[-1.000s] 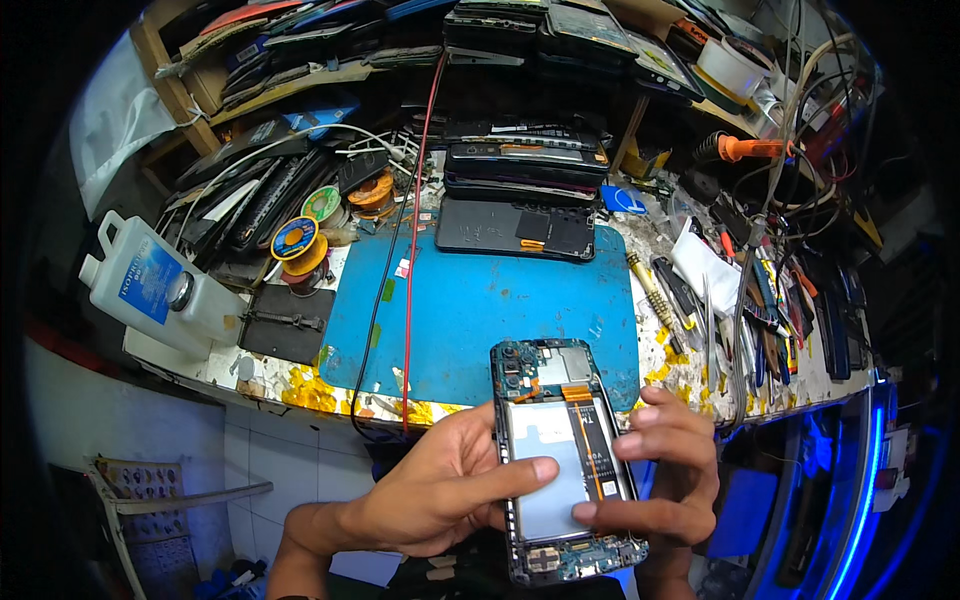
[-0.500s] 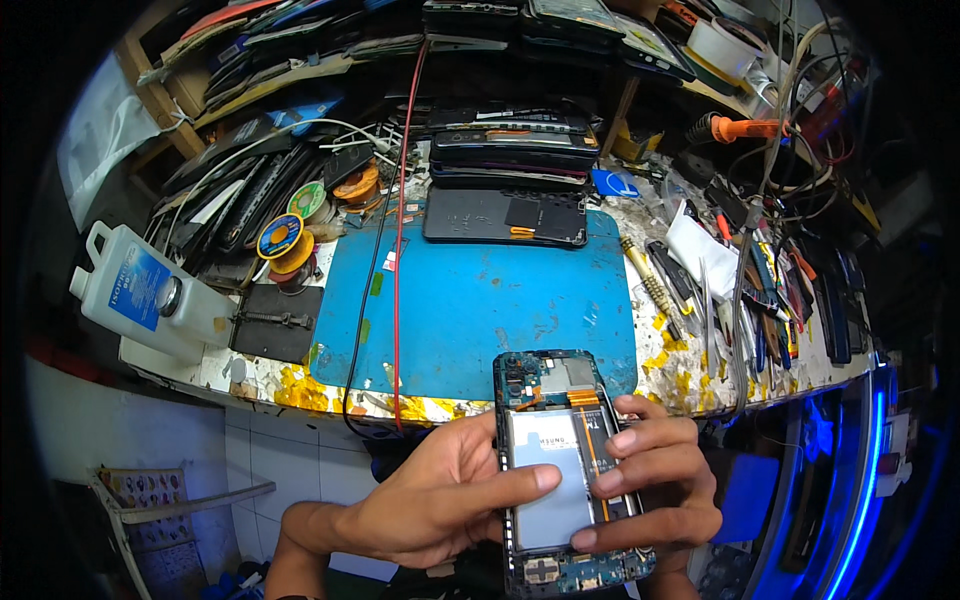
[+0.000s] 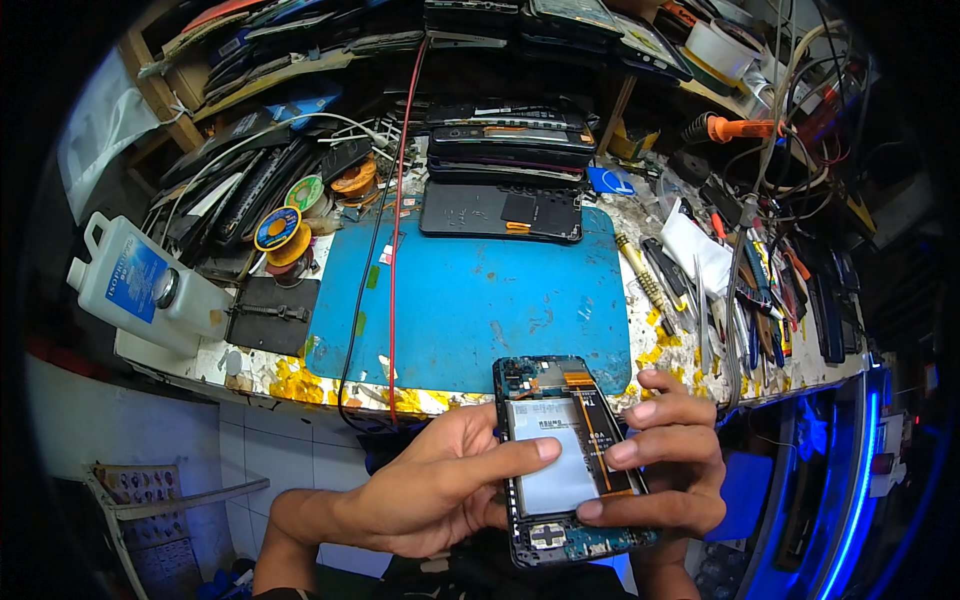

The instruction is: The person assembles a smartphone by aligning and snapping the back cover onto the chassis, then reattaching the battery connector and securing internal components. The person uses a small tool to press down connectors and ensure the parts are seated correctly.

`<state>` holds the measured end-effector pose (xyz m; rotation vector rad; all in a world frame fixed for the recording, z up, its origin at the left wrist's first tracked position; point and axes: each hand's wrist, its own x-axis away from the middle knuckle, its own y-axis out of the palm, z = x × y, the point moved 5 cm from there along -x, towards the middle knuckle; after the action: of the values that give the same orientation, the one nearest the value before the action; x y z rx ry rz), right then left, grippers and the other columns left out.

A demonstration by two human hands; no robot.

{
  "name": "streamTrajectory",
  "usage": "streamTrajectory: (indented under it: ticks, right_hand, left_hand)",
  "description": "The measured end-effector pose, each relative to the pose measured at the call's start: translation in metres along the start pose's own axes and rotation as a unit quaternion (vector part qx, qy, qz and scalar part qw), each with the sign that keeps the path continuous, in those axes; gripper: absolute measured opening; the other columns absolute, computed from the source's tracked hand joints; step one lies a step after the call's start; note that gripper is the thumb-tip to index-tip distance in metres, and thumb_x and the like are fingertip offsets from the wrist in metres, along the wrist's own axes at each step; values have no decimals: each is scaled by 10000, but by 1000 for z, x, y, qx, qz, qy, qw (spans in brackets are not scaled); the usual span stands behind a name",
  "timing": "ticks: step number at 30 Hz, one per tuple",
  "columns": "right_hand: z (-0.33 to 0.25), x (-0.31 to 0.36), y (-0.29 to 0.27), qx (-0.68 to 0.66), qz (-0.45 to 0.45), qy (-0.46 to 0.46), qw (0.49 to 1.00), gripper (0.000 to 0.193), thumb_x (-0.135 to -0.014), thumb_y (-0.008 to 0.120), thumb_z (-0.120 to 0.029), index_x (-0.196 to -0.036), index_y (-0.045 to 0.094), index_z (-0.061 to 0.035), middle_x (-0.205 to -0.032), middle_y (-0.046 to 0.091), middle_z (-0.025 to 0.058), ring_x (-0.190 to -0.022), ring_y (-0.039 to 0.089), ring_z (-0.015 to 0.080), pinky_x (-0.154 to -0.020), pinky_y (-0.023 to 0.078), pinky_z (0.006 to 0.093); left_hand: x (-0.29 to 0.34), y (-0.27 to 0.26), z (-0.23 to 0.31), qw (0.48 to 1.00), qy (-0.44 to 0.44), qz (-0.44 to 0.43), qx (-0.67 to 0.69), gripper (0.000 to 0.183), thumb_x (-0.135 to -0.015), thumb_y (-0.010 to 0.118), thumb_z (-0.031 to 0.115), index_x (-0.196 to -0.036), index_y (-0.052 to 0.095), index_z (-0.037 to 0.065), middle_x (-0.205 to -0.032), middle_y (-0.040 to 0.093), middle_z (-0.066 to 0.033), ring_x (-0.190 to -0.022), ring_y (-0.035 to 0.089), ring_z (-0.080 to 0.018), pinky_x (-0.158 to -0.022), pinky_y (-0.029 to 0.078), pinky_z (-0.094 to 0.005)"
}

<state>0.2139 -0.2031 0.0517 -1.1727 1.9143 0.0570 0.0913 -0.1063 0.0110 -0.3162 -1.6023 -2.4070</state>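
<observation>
Phone: an opened phone (image 3: pixel 567 460) with its back off, so the grey battery (image 3: pixel 553 465) and green boards show.
Where it is: held up in the air, just in front of the near edge of the tabletop (image 3: pixel 250 375), not resting on it.
Which way it points: its long side runs away from the person, top end toward the blue mat (image 3: pixel 470 300), bottom end toward the body, leaning a little to the left at the top. The open side faces up.
Left hand (image 3: pixel 440 490): curled under and around the phone's left edge, thumb lying flat across the battery.
Right hand (image 3: pixel 670 470): closed on the right edge, fingertips pressing on the orange strip (image 3: pixel 595 430) beside the battery.
What could go wrong: the phone might slip and drop past the tabletop edge, since nothing is under it. A hard push could bend the battery or tear the thin strip.
Not sure: the strip's plug is too small to see, so it may be loose or joined.
Around it: a red wire (image 3: pixel 398 250) hangs over the mat, a white bottle (image 3: pixel 140 285) stands far left, and tools (image 3: pixel 720 290) lie on the right.
</observation>
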Motion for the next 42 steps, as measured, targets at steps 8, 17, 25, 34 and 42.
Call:
streamTrajectory:
  ticks: [8,17,25,34,42]
  right_hand:
    - [-3,-1,-2,14,12,-5,1000,271,-595,865,-200,-812,741,-306,-1053,645,-112,-1089,571,145,-1013,445,444]
    - [-6,-3,-4,42,25,-25,998,279,-592,876,-199,-801,731,-313,-1028,648,-126,-1063,577,133,-990,446,433]
    - [-9,-4,-5,91,29,-47,994,266,-614,868,-179,-786,718,-315,-986,646,-174,-1019,578,92,-962,421,424]
    - [-12,3,-9,101,17,-83,991,276,-656,826,-147,-847,755,-332,-865,601,-252,-859,530,-107,-819,352,257]
    - [-10,0,-11,76,5,-84,994,224,-670,833,-161,-787,734,-325,-921,646,-249,-879,564,-44,-771,381,242]
  left_hand:
    - [0,0,-1,1000,-10,6,-12,410,-985,529,107,-1356,404,-15,-1233,604,-131,-1056,657,-200,-868,604,-364]
    - [1,4,0,1000,-7,-17,5,418,-987,527,116,-1366,397,-6,-1258,592,-125,-1085,643,-193,-890,591,-363]
    - [-1,1,0,1000,-19,21,-7,386,-987,524,108,-1340,430,-16,-1216,618,-134,-1053,656,-190,-865,600,-340]
    - [0,2,-2,999,-31,2,15,377,-985,527,106,-1322,437,-37,-1211,619,-152,-1038,662,-198,-866,601,-345]
    - [2,3,-6,999,-41,23,-2,414,-975,537,93,-1340,398,-46,-1212,609,-160,-1034,664,-198,-850,599,-310]
